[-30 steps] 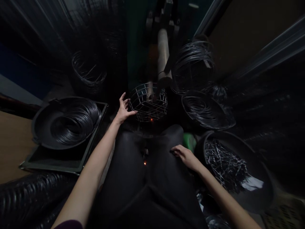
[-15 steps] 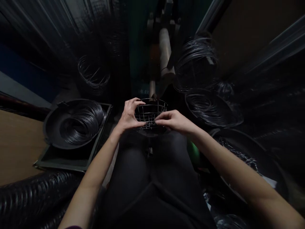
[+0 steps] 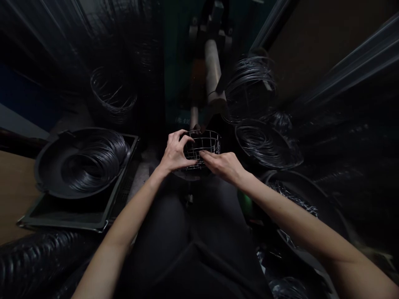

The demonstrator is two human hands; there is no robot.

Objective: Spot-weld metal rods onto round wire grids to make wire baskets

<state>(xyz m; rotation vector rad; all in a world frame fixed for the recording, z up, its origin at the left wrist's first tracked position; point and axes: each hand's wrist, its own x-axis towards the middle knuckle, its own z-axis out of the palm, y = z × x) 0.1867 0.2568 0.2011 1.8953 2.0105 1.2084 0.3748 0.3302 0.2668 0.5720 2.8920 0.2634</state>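
Observation:
A round basket of thin metal wire (image 3: 209,143) is at the centre, in front of my knees and below a machine's metal post. My left hand (image 3: 177,150) grips its left side, thumb low on the near wires and fingers curled over the upper rim. From the right, my right hand (image 3: 222,164) reaches in with fingertips pinched together at the near wires, beside the left thumb. Whether a small piece of wire sits between the right fingertips is too dark to make out.
A machine with a thick metal cylinder (image 3: 213,68) stands ahead. On the left, a black basin (image 3: 51,166) of wire rings rests on a green crate (image 3: 71,222). To the right are a basin (image 3: 264,143) of wire rings and another basin (image 3: 307,185) with short wire pieces.
The view has shifted slightly, so the surroundings sit further left. My right hand has turned over the near wires, its fingers now closer to my left thumb. The left hand keeps its grip.

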